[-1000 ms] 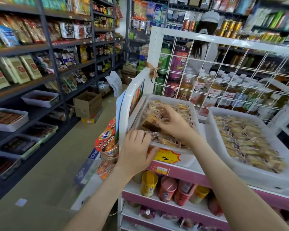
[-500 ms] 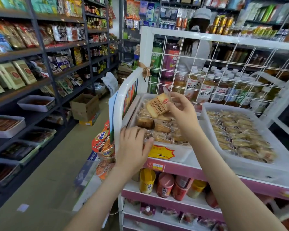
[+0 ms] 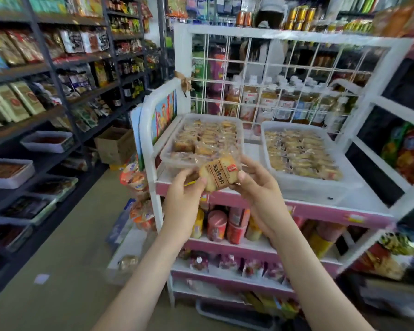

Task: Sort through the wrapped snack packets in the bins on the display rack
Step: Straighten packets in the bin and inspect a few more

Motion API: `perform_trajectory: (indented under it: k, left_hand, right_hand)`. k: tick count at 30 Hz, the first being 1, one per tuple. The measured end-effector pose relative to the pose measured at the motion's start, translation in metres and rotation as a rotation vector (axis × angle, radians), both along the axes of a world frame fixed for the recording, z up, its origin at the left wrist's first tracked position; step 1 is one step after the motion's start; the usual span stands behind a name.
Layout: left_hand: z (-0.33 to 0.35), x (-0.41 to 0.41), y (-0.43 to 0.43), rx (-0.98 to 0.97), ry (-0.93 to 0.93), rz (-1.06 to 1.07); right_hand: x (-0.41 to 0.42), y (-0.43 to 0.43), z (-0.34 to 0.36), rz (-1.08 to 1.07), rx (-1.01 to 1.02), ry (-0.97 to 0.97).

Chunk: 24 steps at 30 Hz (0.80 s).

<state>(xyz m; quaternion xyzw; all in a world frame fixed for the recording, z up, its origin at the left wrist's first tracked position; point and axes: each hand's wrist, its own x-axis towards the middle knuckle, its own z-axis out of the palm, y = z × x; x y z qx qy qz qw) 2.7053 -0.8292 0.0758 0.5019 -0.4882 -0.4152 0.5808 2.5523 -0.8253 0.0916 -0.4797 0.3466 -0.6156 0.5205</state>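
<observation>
A clear-wrapped snack packet (image 3: 219,172) with a brown cake and dark lettering is held in front of the rack, below the left bin. My left hand (image 3: 183,199) pinches its left edge and my right hand (image 3: 261,187) grips its right edge. Behind it, the left bin (image 3: 169,156) on the top tier of the white and pink display rack (image 3: 320,209) is full of similar wrapped packets. The right bin (image 3: 304,186) holds several smaller wrapped packets.
A white wire grid (image 3: 285,75) backs the top tier, with drink bottles behind it. Lower tiers hold cups (image 3: 216,225) and packets. Dark shelving (image 3: 46,96) with snack bags and trays lines the left aisle. A cardboard box (image 3: 115,144) stands on the floor. A person (image 3: 270,32) stands beyond the rack.
My right hand has brought the packet out of the left bin, down and toward me. My left hand left the bin's front edge and took hold of the packet's other side.
</observation>
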Motion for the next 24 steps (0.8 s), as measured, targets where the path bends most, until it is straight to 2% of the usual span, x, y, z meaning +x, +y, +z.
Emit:
perform_trajectory:
  k: [2, 4, 12, 18, 24]
  left_hand:
    - [-0.007, -0.011, 0.028, 0.041, 0.094, -0.054]
    - [-0.02, -0.018, 0.055, 0.037, 0.046, -0.059]
    - [-0.063, -0.018, 0.138, 0.096, -0.016, -0.106]
    - [-0.06, -0.009, 0.157, 0.103, 0.005, -0.212]
    - [-0.054, 0.01, 0.17, 0.033, -0.039, -0.313]
  right_hand:
    - [-0.01, 0.029, -0.014, 0.014, 0.036, -0.077]
    - [-0.019, 0.057, -0.031, 0.023, 0.079, -0.101]
    - [-0.027, 0.128, -0.084, -0.014, 0.281, 0.168]
    - [-0.016, 0.147, -0.084, -0.094, 0.304, 0.292]
    - [0.005, 0.159, -0.081, -0.22, 0.224, 0.436]
